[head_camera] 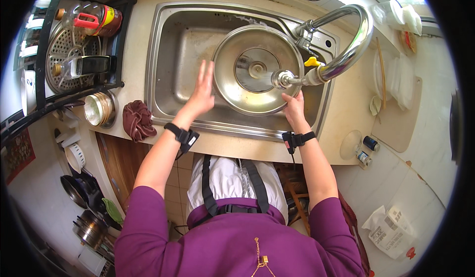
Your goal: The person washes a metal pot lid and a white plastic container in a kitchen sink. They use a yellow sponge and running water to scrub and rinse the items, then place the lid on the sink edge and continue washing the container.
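Note:
A round stainless steel pot lid or shallow pan (230, 87) is held over the steel sink (178, 110). My right hand (295, 106) grips its lower right rim, with the thumb on top and the other fingers partly hidden beneath. My left hand (204, 93) is at the left of the round piece, fingers extended and apart, holding nothing; whether it touches the rim is unclear. Water sprays from the faucet's nozzle (282, 79) onto the middle of the metal. The curved chrome faucet (365, 28) arches in from the right, with a yellow tab (313, 62) near its nozzle.
A crumpled maroon cloth (138, 121) lies left of the sink, by stacked bowls (97, 109). A black rack (128, 39) at the left holds bottles and a perforated steamer plate (59, 58). Clear plastic containers (402, 80) and a cutting board (410, 125) stand at the right.

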`<state>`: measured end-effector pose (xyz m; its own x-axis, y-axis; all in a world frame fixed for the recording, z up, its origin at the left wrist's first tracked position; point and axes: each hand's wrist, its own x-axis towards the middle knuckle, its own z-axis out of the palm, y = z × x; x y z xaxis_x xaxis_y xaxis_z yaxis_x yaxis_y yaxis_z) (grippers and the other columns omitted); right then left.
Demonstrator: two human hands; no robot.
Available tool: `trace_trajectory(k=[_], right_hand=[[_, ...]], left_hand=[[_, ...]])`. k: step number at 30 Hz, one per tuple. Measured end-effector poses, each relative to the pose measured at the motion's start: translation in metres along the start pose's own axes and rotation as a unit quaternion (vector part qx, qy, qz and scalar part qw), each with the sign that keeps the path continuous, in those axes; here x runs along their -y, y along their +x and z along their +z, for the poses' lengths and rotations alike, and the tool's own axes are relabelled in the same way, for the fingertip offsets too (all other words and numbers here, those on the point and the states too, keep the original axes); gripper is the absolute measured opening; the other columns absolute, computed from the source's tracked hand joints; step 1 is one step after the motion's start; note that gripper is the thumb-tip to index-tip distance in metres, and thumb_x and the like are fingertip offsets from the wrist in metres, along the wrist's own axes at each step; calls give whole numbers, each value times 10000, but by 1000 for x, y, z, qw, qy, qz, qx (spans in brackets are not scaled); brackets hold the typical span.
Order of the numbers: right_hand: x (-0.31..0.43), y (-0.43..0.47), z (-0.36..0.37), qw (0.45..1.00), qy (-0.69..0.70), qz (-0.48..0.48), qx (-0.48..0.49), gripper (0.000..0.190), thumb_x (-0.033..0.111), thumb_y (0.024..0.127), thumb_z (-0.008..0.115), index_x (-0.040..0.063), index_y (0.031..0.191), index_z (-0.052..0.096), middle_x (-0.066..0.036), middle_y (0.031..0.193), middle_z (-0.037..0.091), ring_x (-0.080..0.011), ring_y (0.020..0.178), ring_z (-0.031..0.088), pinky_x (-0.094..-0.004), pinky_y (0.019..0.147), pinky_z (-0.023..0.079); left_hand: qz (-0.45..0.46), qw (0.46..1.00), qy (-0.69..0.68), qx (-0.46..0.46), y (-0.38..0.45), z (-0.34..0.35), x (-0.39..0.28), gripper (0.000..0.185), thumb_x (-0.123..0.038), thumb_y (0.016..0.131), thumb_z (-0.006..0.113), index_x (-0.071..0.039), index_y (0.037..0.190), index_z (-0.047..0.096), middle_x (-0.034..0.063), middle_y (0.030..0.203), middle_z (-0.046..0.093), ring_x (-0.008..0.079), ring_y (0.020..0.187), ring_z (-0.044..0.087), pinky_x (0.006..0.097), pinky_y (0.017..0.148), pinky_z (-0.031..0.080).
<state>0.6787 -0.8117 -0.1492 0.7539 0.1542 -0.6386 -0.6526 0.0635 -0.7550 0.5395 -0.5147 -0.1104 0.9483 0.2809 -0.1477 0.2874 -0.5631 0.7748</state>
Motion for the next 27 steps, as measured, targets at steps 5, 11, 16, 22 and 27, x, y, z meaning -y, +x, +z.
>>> trace_trajectory(k=[5,11,16,22,27], right_hand=[[15,-4,1,983,-160,-90,20,392,-93,798,619,7,1167,530,-48,1088,619,-129,959,562,-275,859,444],[28,10,0,983,-180,-30,30,314,24,894,616,-1,1195,530,-63,1071,635,-153,952,579,-305,831,470],[17,23,-5,987,-152,53,6,312,153,982,575,13,1256,518,-95,1123,642,-191,993,600,-345,863,484],[-5,26,-5,966,-67,234,87,273,83,1015,417,67,1280,484,-100,1174,606,-249,1053,612,-433,927,511],[0,31,5,986,-28,153,54,338,-28,975,382,91,1281,461,-95,1180,599,-252,1058,615,-438,945,512]], left_hand=[[-322,870,-370,-38,31,44,75,475,-132,999,514,-46,1450,396,130,1298,566,224,1096,587,344,935,490],[-370,844,-387,-40,38,56,92,280,-296,1065,417,-100,1143,601,18,917,649,126,824,603,300,685,507],[-278,874,-393,-69,38,25,52,291,-324,1054,466,-75,1079,615,-2,887,640,78,758,580,255,655,498],[-111,946,-298,-57,34,-20,24,216,-223,1036,537,-46,912,542,-66,776,435,49,730,385,212,669,369],[-168,913,-369,-50,32,-27,38,147,-218,1054,473,-102,1072,564,-48,932,585,54,821,566,238,737,474]])
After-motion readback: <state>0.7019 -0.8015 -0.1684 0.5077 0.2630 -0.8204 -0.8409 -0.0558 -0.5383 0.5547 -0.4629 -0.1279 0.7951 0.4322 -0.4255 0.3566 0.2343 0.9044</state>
